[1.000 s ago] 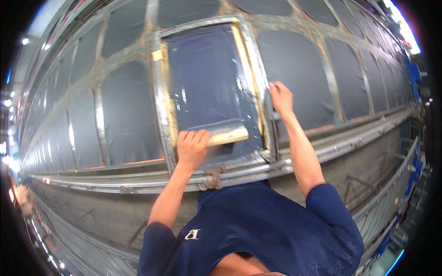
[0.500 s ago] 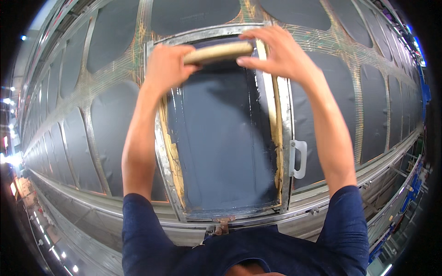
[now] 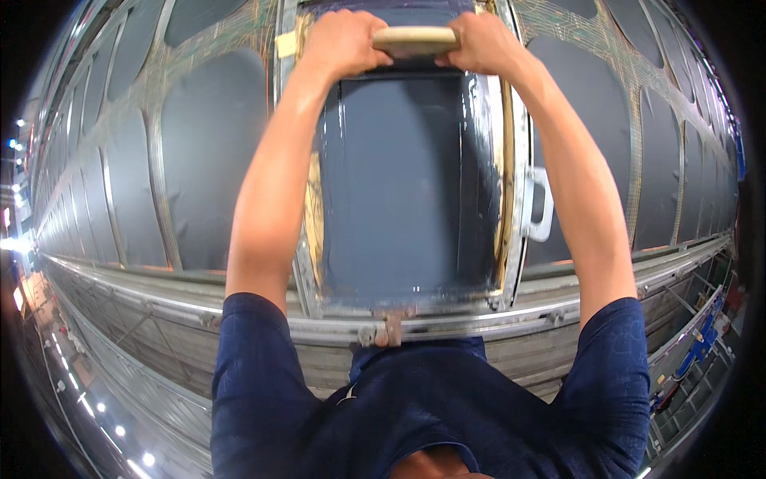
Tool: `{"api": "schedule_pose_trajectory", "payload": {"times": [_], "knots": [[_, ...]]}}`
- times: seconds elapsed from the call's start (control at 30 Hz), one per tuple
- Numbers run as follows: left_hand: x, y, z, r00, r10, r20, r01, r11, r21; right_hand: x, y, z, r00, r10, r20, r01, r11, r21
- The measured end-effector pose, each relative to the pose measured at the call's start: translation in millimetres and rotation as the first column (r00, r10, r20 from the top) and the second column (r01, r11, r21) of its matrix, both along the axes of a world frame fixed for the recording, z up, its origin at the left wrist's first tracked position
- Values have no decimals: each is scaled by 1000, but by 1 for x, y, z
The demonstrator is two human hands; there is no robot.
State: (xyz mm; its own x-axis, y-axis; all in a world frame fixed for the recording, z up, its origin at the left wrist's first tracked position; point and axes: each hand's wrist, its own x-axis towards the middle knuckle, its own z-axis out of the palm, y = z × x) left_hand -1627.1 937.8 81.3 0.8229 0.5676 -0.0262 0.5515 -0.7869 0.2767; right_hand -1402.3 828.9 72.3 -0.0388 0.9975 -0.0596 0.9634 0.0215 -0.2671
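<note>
My left hand (image 3: 347,44) and my right hand (image 3: 483,44) are closed on the two ends of a pale wooden-handled squeegee (image 3: 415,36) at the far end of a framed screen. The screen (image 3: 395,180) has a smooth blue-grey middle with glossy dark streaks along its sides and worn yellowish tape (image 3: 313,199) on its edges. A metal frame (image 3: 519,120) surrounds it, with a white metal handle (image 3: 539,203) on its right side, left of my right forearm. The squeegee's lower edge is partly in shadow.
Rows of dark grey panels (image 3: 207,152) separated by fine mesh-like strips stretch along the long table to both sides. A metal rail (image 3: 159,291) runs along the near edge, in front of my body. Blue equipment (image 3: 702,343) and metal framework are at the lower right.
The squeegee has moved from the screen's near end to its far end. My right hand has left the frame's side, spread open by the squeegee, then closed on it alongside my left hand.
</note>
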Motion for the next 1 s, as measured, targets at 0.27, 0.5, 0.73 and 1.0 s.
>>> {"api": "schedule_pose_trajectory", "payload": {"times": [0.27, 0.5, 0.73, 1.0], "knots": [[-130, -257, -7, 997, -62, 44, 64, 996, -61, -129, -260, 7, 995, 15, -95, -9, 998, 69], [-135, -258, 2, 996, -90, 20, 92, 994, -67, -128, -259, 19, 990, 39, -137, -43, 999, -29], [-21, -40, 6, 998, -48, 31, 46, 997, 65, -14, -36, 17, 1000, 17, -6, -17, 999, -48], [60, 97, -9, 999, 32, 8, -32, 999, 19, 68, 107, -16, 990, 8, -141, -18, 998, -67]]}}
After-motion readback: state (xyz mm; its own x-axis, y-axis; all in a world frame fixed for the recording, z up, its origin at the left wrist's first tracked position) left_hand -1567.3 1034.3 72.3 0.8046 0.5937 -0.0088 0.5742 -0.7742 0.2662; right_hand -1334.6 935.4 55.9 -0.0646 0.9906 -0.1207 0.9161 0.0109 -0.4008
